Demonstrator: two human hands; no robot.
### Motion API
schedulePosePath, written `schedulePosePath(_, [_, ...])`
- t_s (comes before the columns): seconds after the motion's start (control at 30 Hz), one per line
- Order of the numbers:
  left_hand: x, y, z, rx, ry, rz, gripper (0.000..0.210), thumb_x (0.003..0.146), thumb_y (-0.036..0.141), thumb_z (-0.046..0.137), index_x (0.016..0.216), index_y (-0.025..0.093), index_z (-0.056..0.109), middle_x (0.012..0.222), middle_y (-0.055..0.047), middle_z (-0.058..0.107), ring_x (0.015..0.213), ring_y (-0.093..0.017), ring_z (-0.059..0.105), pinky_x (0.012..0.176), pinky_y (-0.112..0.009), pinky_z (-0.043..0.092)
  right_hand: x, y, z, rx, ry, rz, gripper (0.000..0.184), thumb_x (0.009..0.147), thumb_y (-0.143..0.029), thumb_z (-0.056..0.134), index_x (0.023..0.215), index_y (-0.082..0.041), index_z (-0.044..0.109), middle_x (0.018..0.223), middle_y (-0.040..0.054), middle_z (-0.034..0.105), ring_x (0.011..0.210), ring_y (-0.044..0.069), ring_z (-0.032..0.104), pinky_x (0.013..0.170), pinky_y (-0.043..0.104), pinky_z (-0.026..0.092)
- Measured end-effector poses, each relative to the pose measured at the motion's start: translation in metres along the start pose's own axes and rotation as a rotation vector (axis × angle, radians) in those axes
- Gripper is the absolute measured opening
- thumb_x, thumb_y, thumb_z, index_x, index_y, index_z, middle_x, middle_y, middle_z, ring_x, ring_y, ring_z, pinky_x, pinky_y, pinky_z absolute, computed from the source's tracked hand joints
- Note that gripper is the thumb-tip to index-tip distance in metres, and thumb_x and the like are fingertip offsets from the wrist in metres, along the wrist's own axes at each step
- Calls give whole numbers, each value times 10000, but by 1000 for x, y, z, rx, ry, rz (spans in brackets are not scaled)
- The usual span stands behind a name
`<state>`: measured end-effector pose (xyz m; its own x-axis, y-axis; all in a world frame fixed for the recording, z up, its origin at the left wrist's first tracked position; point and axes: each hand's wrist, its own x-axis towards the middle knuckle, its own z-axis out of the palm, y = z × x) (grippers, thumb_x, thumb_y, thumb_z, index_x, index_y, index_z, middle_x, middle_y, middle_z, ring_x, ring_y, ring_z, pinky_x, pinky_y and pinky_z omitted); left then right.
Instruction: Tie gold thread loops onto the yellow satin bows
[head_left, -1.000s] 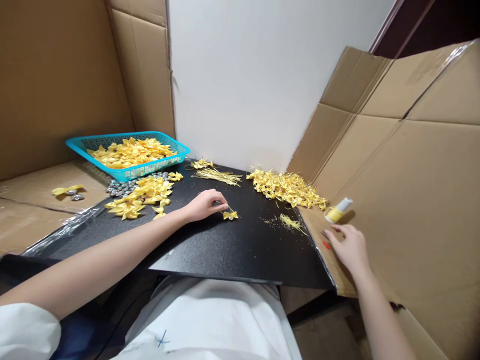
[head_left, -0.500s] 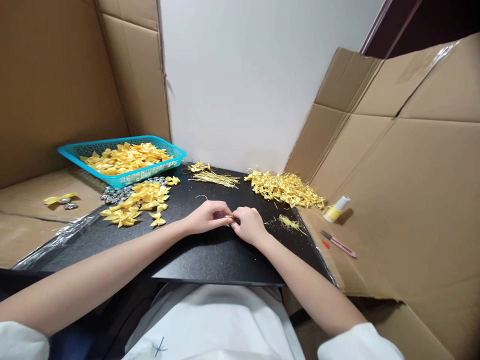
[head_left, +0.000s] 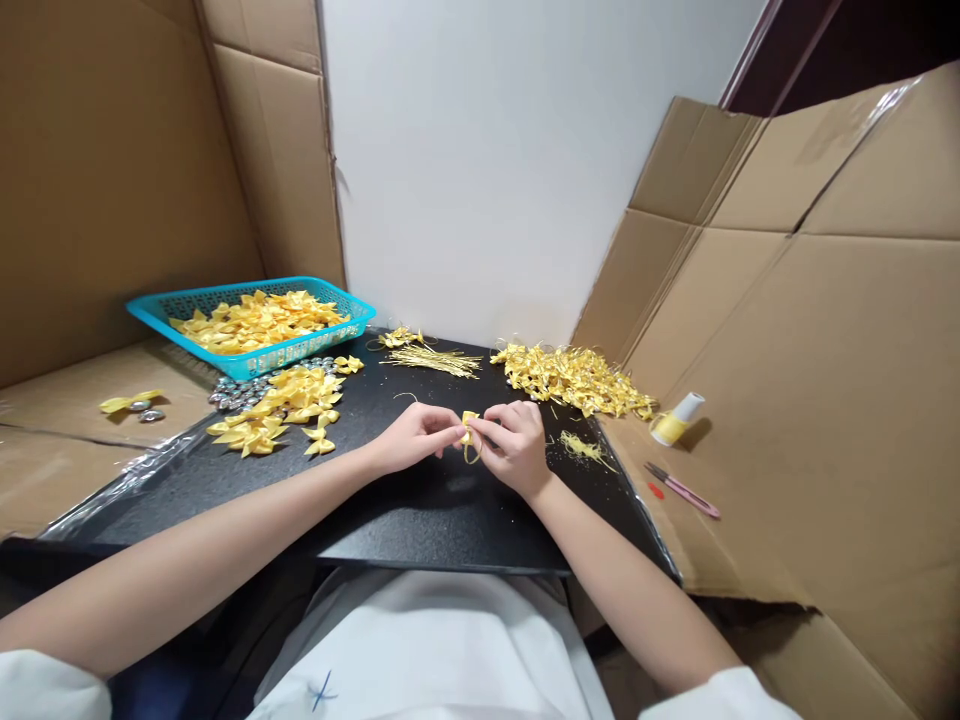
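Over the middle of the black table, my left hand and my right hand meet at a small yellow ribbon bow. Both pinch it between thumb and fingertips, the left from its left side and the right from its right. A thin gold cord loops down beneath the bow. Part of the bow is hidden behind my fingers. A short loose strand lies on the table just beyond my left hand.
A turquoise basket of yellow bows stands back left, with loose bows and silvery beads before it. Gold cords and a heap of corded bows lie behind. Right: thread spool, pink-handled snips, thread scraps. Cardboard walls flank the table.
My hands have opened out somewhat, and the yellow bow with its cord loop now shows between them. The right fingers have lifted and spread. The view has shifted slightly.
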<state>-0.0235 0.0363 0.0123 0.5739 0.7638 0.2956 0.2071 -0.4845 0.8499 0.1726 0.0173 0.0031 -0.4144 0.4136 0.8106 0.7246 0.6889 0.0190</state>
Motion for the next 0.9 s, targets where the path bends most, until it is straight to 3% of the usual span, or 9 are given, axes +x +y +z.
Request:
schedulePosePath(0.13, [0, -2, 3, 81, 31, 7, 337, 824, 442, 574, 734, 122, 627, 559, 14, 559, 495, -87, 476, 483, -192, 369, 0, -1, 1, -21, 9, -3, 194, 896, -306, 536, 901, -242, 720, 789, 27, 669, 748, 166, 500, 752, 351, 287])
schedulePosePath(0.3, [0, -3, 3, 307, 90, 135, 241, 826, 334, 548, 691, 143, 603, 544, 34, 525, 501, -77, 431, 492, -183, 339, 0, -1, 4, -65, -122, 45, 170, 876, -269, 516, 839, -213, 673, 791, 34, 667, 754, 174, 483, 779, 367, 256])
schedulePosePath(0.57, [0, -9, 4, 615, 57, 220, 105, 770, 202, 525, 672, 175, 552, 596, 25, 531, 530, -96, 452, 539, -202, 340, 5, -6, 5, -173, -331, -35, 132, 830, -251, 492, 751, -178, 568, 744, 44, 615, 748, 181, 457, 779, 371, 231])
schedulePosePath(0.77, [0, -11, 4, 646, 10, 234, 111, 784, 205, 516, 680, 186, 547, 629, 18, 538, 549, -104, 464, 546, -202, 337, 4, -4, 10, -107, -403, -32, 168, 816, -217, 495, 665, -177, 557, 672, 18, 613, 691, 154, 466, 731, 343, 232])
schedulePosePath(0.9, [2, -10, 2, 592, -45, 251, 144, 792, 214, 515, 652, 181, 530, 605, 20, 507, 560, -109, 450, 555, -207, 337, 3, -2, 11, 29, -409, 62, 146, 776, -202, 528, 632, -183, 543, 628, -13, 599, 649, 131, 468, 707, 312, 249])
